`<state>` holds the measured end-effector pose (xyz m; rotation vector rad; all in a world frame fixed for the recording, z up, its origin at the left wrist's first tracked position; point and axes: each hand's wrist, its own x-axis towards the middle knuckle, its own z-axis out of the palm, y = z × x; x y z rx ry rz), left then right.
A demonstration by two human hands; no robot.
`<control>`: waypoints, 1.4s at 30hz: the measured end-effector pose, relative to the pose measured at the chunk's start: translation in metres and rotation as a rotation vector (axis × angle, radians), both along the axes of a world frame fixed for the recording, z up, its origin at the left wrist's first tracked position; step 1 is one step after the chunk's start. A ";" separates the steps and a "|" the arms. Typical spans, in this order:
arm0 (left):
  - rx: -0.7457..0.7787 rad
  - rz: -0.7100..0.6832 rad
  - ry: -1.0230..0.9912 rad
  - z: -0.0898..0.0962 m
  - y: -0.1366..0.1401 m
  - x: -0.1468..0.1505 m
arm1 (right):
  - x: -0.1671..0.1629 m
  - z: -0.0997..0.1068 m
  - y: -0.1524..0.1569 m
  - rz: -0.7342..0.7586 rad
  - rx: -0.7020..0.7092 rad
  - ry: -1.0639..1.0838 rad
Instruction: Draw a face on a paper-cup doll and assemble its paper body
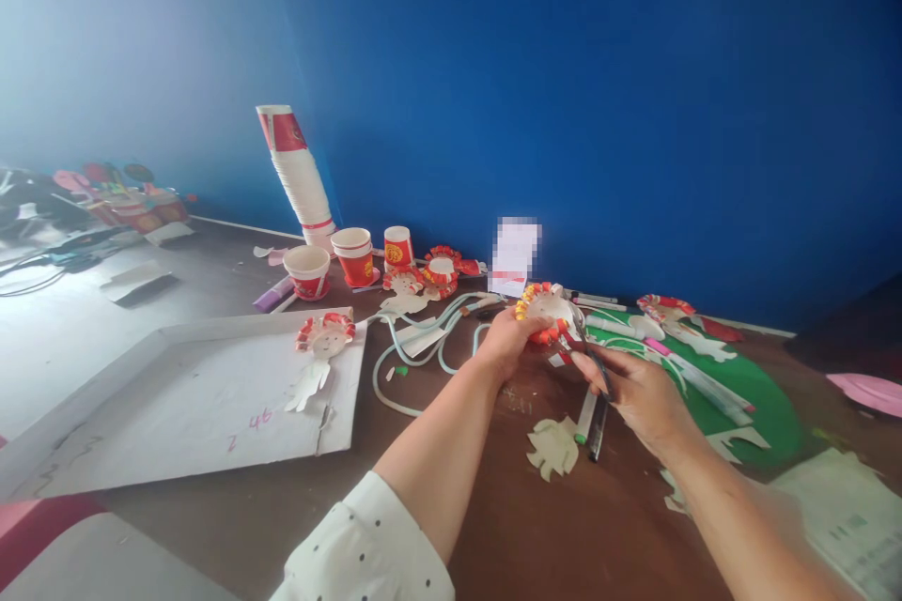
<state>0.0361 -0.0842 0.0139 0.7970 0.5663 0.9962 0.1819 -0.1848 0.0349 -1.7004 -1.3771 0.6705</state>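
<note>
My left hand (508, 338) grips a cut paper cup (550, 305) whose red and yellow side strips curl outward around a white round base. In my right hand (645, 394) is a pair of dark scissors (598, 364), its blades up against the cup's right edge. The blade tips are too small to tell whether they bite into the paper. Below the hands lie a pale leaf-shaped paper cutout (553, 448) and a green-tipped marker (585, 417) beside a dark pen (598, 429).
A tall stack of paper cups (300, 178) leans near the blue wall, with red cups (352, 254) beside it. At left, a white box lid (183, 394) bears a curled paper figure (325, 335). A pale cable (401, 408) loops mid-table. Markers lie on a green sheet (768, 418) at right.
</note>
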 end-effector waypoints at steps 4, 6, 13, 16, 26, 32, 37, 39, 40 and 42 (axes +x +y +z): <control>0.001 -0.003 -0.022 0.000 0.002 -0.001 | -0.003 0.003 -0.002 0.006 0.001 0.050; 0.005 0.007 -0.024 0.001 0.001 -0.002 | -0.004 0.004 -0.002 0.012 -0.004 0.063; 0.018 0.025 -0.011 0.006 -0.001 -0.004 | 0.002 -0.003 0.000 0.019 -0.041 0.152; 0.018 0.018 -0.019 0.008 -0.001 -0.005 | 0.000 -0.006 0.000 -0.001 -0.045 0.210; 0.078 -0.023 0.031 0.004 0.004 -0.006 | -0.007 -0.003 -0.001 -0.010 -0.061 0.480; 0.068 -0.023 0.051 0.004 0.004 -0.007 | -0.006 -0.002 -0.001 -0.033 -0.085 0.489; 0.040 -0.021 0.042 0.008 0.003 -0.009 | -0.006 0.002 -0.002 -0.031 -0.107 0.492; 0.026 -0.020 0.031 0.010 0.002 -0.009 | -0.006 0.003 -0.003 -0.012 -0.106 0.497; 0.021 -0.020 0.022 0.010 0.001 -0.009 | -0.006 0.004 -0.003 -0.007 -0.108 0.501; 0.017 -0.022 0.012 0.011 0.000 -0.010 | -0.006 0.004 -0.003 -0.008 -0.114 0.514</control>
